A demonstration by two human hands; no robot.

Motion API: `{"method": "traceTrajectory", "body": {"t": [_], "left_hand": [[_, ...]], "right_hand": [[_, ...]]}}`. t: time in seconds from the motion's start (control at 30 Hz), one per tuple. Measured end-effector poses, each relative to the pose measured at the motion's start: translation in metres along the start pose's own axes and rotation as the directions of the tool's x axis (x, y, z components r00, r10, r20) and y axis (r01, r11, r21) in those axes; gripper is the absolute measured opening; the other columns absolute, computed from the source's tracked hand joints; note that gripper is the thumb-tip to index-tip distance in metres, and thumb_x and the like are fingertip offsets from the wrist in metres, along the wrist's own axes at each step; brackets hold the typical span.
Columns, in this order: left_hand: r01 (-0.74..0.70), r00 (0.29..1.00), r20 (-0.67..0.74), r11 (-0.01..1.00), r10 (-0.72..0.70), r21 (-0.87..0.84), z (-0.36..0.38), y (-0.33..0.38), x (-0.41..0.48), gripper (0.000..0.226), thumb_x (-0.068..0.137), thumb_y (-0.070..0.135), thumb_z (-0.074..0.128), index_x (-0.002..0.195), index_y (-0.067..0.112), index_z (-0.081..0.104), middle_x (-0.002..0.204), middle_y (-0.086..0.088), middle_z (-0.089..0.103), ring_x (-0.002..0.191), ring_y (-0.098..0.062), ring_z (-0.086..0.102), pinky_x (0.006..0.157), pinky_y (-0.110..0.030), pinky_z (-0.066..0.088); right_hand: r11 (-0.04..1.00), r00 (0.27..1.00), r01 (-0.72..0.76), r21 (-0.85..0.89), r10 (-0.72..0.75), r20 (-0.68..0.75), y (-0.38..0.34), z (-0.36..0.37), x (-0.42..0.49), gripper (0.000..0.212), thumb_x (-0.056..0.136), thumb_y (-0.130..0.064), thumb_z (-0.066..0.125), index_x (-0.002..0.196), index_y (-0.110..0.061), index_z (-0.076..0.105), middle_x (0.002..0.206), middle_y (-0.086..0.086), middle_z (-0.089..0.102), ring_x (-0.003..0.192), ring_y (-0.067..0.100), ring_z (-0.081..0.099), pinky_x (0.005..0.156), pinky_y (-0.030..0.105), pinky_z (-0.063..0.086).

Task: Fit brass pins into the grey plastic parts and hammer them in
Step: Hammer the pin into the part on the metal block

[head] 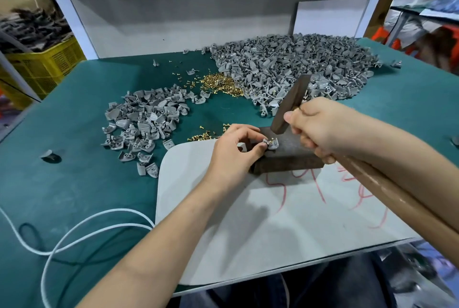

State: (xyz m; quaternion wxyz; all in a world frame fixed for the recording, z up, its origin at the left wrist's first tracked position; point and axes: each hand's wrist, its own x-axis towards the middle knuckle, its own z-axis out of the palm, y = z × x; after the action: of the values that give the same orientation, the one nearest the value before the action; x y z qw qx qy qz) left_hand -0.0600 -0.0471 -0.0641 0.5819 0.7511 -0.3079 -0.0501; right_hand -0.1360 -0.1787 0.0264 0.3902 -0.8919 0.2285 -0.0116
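Observation:
My left hand (236,151) pinches a small grey plastic part (272,144) with a brass pin standing in it, holding it on a dark metal block (288,158). My right hand (320,128) grips a hammer by its brown wooden handle (397,203); the dark hammer head (289,106) hangs tilted just above the part. Loose brass pins (221,82) lie in a heap further back, and a few more pins (208,133) lie left of the block.
A large heap of grey parts (298,64) fills the back right of the green mat (62,171); a smaller pile of parts (144,123) lies to the left. The block stands on a pale board (273,228) with red writing. A white cable (74,238) loops at front left.

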Motion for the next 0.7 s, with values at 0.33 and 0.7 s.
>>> {"method": "traceTrajectory", "body": {"t": [0.33,0.7], "left_hand": [[0.052,0.998,-0.025,0.997,-0.053,-0.062,0.004,0.0,-0.001,0.008,0.082,0.006,0.07,0.08,0.013,0.069,0.102,0.004,0.06,0.092,-0.008,0.058,0.075,-0.02,0.044],[0.019,1.0,-0.023,0.998,-0.02,-0.062,0.002,-0.002,-0.002,0.009,0.082,0.006,0.071,0.079,0.014,0.07,0.1,0.0,0.063,0.094,-0.014,0.061,0.084,-0.037,0.052]], "right_hand": [[0.994,0.998,0.061,-0.085,-0.063,-0.019,-0.015,-0.004,-0.001,0.039,0.1,-0.028,0.039,0.065,-0.011,0.042,0.045,0.002,0.038,0.027,0.011,0.036,0.026,0.02,0.028],[0.989,0.999,-0.036,-0.142,0.033,-0.023,-0.016,0.003,-0.006,0.042,0.101,-0.025,0.038,0.062,-0.01,0.039,0.053,0.007,0.042,0.043,0.018,0.041,0.028,0.018,0.032]]}}
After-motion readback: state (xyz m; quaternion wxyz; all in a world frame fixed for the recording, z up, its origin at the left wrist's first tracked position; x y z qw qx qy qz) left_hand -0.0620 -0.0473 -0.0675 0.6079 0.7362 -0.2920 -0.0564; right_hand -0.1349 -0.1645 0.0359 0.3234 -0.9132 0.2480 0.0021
